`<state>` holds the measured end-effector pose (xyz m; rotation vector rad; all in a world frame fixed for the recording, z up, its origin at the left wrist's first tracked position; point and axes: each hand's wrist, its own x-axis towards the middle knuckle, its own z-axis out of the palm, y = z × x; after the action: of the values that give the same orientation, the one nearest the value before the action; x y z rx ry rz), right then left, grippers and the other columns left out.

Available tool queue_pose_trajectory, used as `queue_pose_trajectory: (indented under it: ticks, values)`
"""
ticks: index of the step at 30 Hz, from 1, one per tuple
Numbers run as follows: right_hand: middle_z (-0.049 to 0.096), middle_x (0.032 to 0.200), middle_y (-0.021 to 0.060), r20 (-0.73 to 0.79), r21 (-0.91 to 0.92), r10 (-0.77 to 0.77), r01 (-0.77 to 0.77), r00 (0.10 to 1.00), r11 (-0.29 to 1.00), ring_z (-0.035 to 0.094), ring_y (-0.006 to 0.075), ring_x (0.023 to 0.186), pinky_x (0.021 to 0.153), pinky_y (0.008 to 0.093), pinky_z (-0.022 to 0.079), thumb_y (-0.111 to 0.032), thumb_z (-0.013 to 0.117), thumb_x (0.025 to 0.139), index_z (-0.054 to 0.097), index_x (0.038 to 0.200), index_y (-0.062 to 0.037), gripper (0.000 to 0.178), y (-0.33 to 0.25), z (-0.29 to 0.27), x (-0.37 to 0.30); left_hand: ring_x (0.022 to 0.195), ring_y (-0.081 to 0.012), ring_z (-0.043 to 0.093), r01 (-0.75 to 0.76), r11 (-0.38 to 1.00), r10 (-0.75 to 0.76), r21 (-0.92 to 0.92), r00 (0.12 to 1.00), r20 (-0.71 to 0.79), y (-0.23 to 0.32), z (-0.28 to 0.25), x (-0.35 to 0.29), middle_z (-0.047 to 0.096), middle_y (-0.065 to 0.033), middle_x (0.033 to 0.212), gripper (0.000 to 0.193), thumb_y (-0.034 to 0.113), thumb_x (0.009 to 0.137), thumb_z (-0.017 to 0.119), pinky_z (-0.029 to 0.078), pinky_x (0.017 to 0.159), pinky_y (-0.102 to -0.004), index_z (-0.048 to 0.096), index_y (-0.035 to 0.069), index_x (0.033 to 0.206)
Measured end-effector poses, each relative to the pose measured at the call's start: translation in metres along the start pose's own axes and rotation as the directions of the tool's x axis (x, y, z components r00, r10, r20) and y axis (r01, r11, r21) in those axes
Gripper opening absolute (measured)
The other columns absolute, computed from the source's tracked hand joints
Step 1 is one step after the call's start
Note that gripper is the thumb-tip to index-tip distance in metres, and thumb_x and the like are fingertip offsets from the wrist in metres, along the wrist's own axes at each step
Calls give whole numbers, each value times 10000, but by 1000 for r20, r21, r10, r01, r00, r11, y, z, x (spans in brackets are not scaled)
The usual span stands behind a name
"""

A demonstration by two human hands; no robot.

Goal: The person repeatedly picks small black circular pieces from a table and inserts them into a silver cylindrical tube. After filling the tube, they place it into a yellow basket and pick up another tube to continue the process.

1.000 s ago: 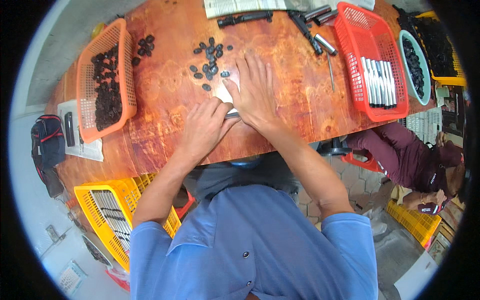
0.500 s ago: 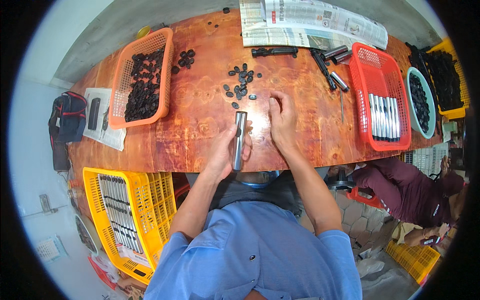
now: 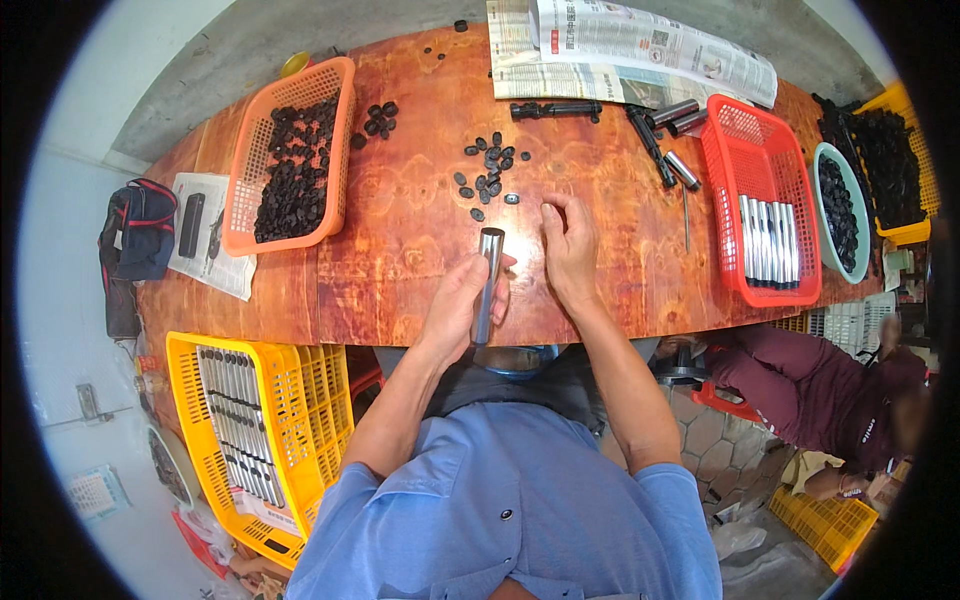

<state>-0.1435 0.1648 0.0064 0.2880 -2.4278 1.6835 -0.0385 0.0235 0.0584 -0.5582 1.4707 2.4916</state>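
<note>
My left hand (image 3: 462, 300) is wrapped around a shiny metal tube (image 3: 491, 262), held nearly upright above the table's near edge. The thumb lies along the tube's left side, and fingertips show on its right. To the right of the tube, apart from it, is my right hand (image 3: 572, 250). Its fingers are loosely bent, the thumb stands apart from the forefinger, and nothing shows between them. Just beyond the hands lies a loose group of small black oval pieces (image 3: 488, 187). One piece with a pale face (image 3: 511, 198) lies nearest my right hand.
An orange basket (image 3: 340, 180) of black pieces stands left; a red basket (image 3: 716, 190) holding metal tubes stands right, beside a pale green bowl (image 3: 822, 165). Newspapers (image 3: 650, 55) lie at the back. A yellow crate (image 3: 325, 400) of tubes is lower left. Another person (image 3: 800, 375) sits lower right.
The metal tube in my left hand has turned and tilted, and the dark spot on its side no longer shows. My right hand has hardly moved. The view has shifted slightly.
</note>
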Motion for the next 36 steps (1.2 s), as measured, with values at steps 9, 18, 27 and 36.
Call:
queue_pose_trajectory:
  ticks: [9, 18, 27, 36]
  values:
    - [664, 1047, 168, 9, -17, -11, 11, 1000, 1000, 644, 307, 1016, 897, 395, 503, -190, 606, 994, 645, 1111, 6, 231, -2, 1, -1, 588, -96, 509, -9, 996, 9, -90, 1000, 6, 2, -3, 2, 558, -24, 759, 488, 445, 1102, 391, 433, 524, -236, 585, 3, 1171]
    - [644, 1020, 153, 0, -11, -24, 24, 1000, 1000, 633, 282, 951, 851, 380, 504, -151, 631, 971, 648, 1087, 16, 204, 1, 3, -1, 567, -92, 496, -13, 1000, 13, -1, 1000, -3, -1, -12, 2, 544, -17, 737, 488, 434, 1110, 364, 423, 509, -239, 582, -2, 1147]
    - [635, 1022, 147, 3, -11, -54, 54, 999, 998, 637, 250, 926, 805, 358, 534, -126, 640, 969, 642, 1085, 23, 189, 1, 4, -2, 527, -92, 482, 24, 999, -25, -32, 1000, -8, -10, -18, 6, 536, -13, 702, 512, 463, 1105, 349, 407, 475, -237, 590, 13, 1071]
    - [637, 1034, 144, 21, -73, -72, 74, 997, 995, 638, 257, 944, 831, 364, 531, -131, 653, 962, 643, 1087, 25, 200, 9, 5, -2, 532, -84, 493, -19, 1000, 19, 21, 1000, -9, -14, -18, 7, 546, -11, 711, 503, 470, 1096, 390, 413, 479, -235, 595, 11, 1073]
